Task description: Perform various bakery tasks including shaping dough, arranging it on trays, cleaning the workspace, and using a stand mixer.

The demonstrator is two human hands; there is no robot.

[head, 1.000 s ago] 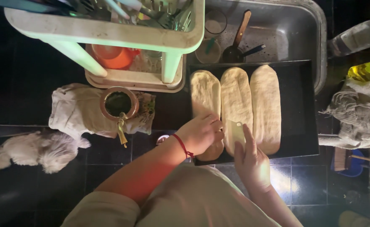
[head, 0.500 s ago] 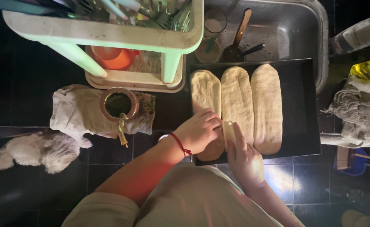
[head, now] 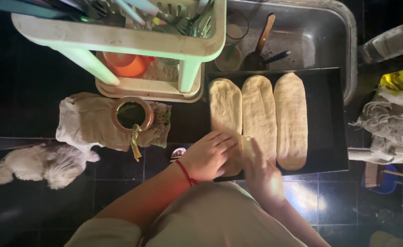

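From up here I see my left hand (head: 209,155) lying flat, fingers spread and clamped on nothing, pressed on the near end of the left dough loaf (head: 225,114), apparently to steady it. My right hand (head: 262,171) comes in at about five o'clock of that, its fingers over the seam between the left loaf and the middle dough loaf (head: 258,116); something pale shows just at its fingertips, but the blur keeps me from telling whether the grip is closed on it or merely resting. A third dough loaf (head: 290,119) lies at three o'clock of the middle one, untouched. All three sit side by side, lengthwise, on a dark baking tray (head: 325,114) that rests partly over the metal sink (head: 316,36), at twelve o'clock, and partly on the dark tabletop (head: 37,82). At nine o'clock of the tray, a round cup with a metal straw (head: 131,116) stands on a folded cloth (head: 85,121), kept clear of the dough. A pale dish rack (head: 119,39) stands at eleven o'clock, and a small white dog (head: 41,164) lies on the floor at eight.
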